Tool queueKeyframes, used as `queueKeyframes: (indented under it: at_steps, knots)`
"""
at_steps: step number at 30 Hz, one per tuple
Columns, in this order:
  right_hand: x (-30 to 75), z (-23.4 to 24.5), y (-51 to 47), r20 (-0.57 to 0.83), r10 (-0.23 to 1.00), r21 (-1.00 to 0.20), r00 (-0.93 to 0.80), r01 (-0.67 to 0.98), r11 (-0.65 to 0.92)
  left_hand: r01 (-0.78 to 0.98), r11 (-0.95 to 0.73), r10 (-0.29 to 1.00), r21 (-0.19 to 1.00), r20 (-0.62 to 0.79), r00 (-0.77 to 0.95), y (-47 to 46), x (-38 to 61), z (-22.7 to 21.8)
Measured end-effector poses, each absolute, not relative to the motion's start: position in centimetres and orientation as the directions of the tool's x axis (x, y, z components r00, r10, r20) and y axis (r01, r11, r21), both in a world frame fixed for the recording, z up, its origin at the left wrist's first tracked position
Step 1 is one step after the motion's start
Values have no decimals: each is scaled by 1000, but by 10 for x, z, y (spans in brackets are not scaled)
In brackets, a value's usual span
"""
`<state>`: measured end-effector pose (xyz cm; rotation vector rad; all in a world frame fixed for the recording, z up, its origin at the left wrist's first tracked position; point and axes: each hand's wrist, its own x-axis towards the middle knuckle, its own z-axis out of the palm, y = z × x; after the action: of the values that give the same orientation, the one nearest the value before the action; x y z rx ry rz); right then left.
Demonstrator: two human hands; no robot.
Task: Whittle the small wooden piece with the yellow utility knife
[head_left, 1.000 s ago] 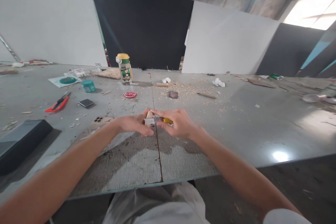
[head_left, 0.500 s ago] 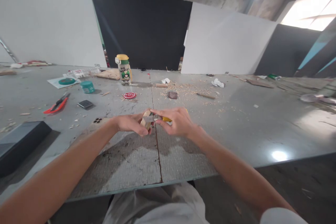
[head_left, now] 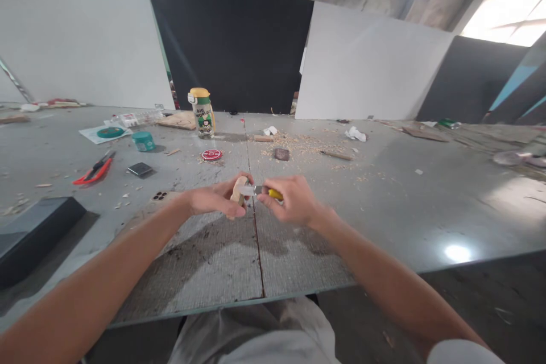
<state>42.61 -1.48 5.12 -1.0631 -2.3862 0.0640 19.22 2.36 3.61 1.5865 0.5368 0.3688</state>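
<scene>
My left hand (head_left: 219, 201) is closed around a small pale piece of wood (head_left: 237, 190), held just above the grey table (head_left: 384, 210). My right hand (head_left: 290, 200) grips a knife with a yellow handle (head_left: 275, 194). Its short metal blade (head_left: 248, 189) lies against the wood. Both hands meet over the seam in the middle of the table, close to its near edge.
Wood shavings (head_left: 298, 145) lie scattered beyond my hands. A bottle with a yellow cap (head_left: 202, 112), a red round lid (head_left: 211, 154), a teal tub (head_left: 143, 140), red pliers (head_left: 94, 169), a phone (head_left: 161, 197) and a dark box (head_left: 34, 227) sit to the left. Black and white boards stand behind.
The wood has been turned slightly in my left hand and the blade now shows more plainly against it. Both hands stay in the same place.
</scene>
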Motion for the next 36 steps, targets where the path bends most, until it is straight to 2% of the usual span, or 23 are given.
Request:
queueKeyframes:
  at_steps: [5, 11, 17, 19, 23, 25, 27, 31, 36]
  knots:
    - [423, 49, -18, 426, 682, -210, -595, 668, 714, 167, -124, 535, 978, -76, 841, 23, 196, 36]
    - [422, 46, -18, 448, 654, -161, -609, 665, 730, 251, -197, 588, 948, -90, 804, 20, 198, 38]
    - [423, 46, -14, 499, 629, -80, -596, 691, 718, 226, -117, 521, 967, -133, 843, 23, 192, 39]
    - [433, 48, -4, 523, 664, -103, -534, 734, 672, 198, -52, 489, 979, -148, 860, 23, 187, 41]
    - [462, 56, 22, 619, 764, -292, -182, 849, 439, 113, 34, 463, 993, -116, 879, 19, 177, 49]
    - [467, 58, 26, 622, 766, -324, -161, 838, 439, 125, 3, 529, 992, -107, 842, 18, 176, 55]
    - [460, 57, 21, 589, 768, -318, -250, 803, 505, 200, -103, 634, 974, -91, 768, 17, 179, 58]
    - [436, 51, 1, 518, 754, -256, -404, 768, 587, 424, -328, 848, 844, 65, 527, 17, 194, 56]
    - [426, 46, -8, 434, 775, -178, -460, 799, 574, 569, -370, 921, 735, 208, 330, 18, 206, 47]
